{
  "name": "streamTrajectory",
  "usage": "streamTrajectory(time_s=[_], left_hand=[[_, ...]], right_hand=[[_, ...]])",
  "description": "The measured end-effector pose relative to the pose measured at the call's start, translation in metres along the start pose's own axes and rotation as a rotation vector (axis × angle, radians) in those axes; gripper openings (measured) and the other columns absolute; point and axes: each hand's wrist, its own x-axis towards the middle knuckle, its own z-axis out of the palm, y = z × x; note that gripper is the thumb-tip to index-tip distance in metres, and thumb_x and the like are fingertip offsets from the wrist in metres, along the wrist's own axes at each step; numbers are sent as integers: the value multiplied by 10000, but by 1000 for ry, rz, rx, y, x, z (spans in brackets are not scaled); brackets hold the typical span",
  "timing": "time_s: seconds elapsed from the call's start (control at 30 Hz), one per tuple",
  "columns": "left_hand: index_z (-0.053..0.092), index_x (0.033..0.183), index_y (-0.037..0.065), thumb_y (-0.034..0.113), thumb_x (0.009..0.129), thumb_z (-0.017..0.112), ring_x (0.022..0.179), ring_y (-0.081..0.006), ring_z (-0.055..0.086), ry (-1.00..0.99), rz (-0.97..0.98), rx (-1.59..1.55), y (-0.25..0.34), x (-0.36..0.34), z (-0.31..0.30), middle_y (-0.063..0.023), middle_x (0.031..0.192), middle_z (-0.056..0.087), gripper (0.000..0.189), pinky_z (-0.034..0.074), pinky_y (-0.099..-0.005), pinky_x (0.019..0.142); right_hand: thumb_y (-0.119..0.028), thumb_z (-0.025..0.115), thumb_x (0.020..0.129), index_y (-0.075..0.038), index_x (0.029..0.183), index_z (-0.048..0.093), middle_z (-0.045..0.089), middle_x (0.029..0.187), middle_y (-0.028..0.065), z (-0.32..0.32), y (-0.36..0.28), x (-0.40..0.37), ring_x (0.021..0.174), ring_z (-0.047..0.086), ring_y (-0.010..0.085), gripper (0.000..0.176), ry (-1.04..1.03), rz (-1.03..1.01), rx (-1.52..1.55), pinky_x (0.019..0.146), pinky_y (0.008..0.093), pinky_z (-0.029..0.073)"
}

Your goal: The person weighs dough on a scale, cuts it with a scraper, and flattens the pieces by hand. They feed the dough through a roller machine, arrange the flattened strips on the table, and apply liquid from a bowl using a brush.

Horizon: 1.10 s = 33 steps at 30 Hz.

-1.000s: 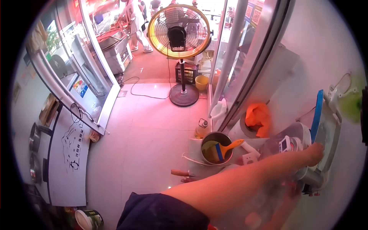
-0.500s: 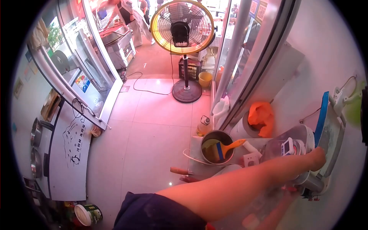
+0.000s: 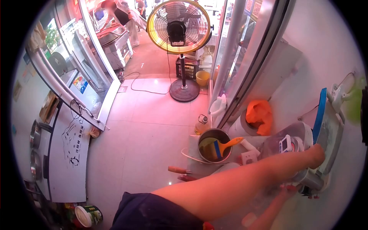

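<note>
My left hand point(image 3: 316, 155) is at the right, beside a machine with a blue edge point(image 3: 319, 115); its fingers are turned away and hidden. Lower down, my right hand point(image 3: 288, 189) is near the machine's underside, small and partly covered by my left arm, so its grip cannot be made out. A clear plastic container point(image 3: 274, 143) and a small white-framed display point(image 3: 285, 144) lie just left of my left hand. Further left, a metal pot point(image 3: 205, 156) holds yellowish liquid and a brush point(image 3: 229, 143) with an orange handle and blue band.
An orange cloth point(image 3: 259, 115) hangs over a white bin. Beside the pot are a bottle point(image 3: 202, 124) and a wooden-handled tool point(image 3: 177, 169). A yellow-rimmed fan point(image 3: 183, 86) stands in the doorway, its cable on the floor. Outside, a person point(image 3: 122, 15) leans over a metal counter.
The view has shifted slightly, moving most things a little left. Outside, more of the leaning person is visible. My two hands stay at the machine, nearly unchanged.
</note>
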Motion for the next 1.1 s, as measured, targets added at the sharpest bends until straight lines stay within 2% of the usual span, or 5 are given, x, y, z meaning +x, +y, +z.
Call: streamTrajectory(time_s=[0.13, 0.37, 0.53, 0.87, 1.1], left_hand=[[725, 861, 117, 158, 690, 655, 873, -255, 651, -33, 52, -81, -6, 14, 18, -92, 899, 683, 190, 461, -369, 741], [725, 871, 131, 169, 694, 654, 878, -250, 649, 82, 75, -39, -8, 2, 14, -80, 897, 684, 194, 459, -368, 745], [727, 882, 141, 230, 708, 663, 872, -233, 652, 73, 85, 6, -8, 14, 31, -64, 889, 687, 206, 461, -368, 730], [727, 884, 145, 254, 702, 671, 867, -228, 654, -27, 87, -26, -15, 2, 19, -60, 885, 689, 220, 463, -366, 723], [728, 886, 147, 271, 698, 676, 863, -225, 655, -75, 99, -41, -11, 4, 11, -57, 883, 690, 231, 465, -365, 718]], right_hand=[[-22, 513, 819, -78, 1402, 309, 463, 1221, 254, -11, 12, 1, 644, 539, 314, 620, 19, -20, -128, 528, 419, 466], [-333, 457, 930, -57, 1229, 475, 541, 1129, 174, -64, 47, 28, 842, 534, 331, 407, -318, 798, 1271, 659, 546, 434], [-223, 497, 943, -71, 1242, 473, 587, 1031, 135, -18, -11, -5, 888, 555, 287, 335, 253, 662, 740, 717, 490, 487], [-191, 542, 930, -33, 1247, 470, 584, 1146, 141, -28, -29, -41, 831, 615, 190, 361, -68, 713, 850, 550, 225, 527], [-167, 551, 917, 39, 1266, 429, 563, 1168, 139, -69, 22, -49, 971, 579, 225, 423, 98, 709, 721, 770, 314, 516]])
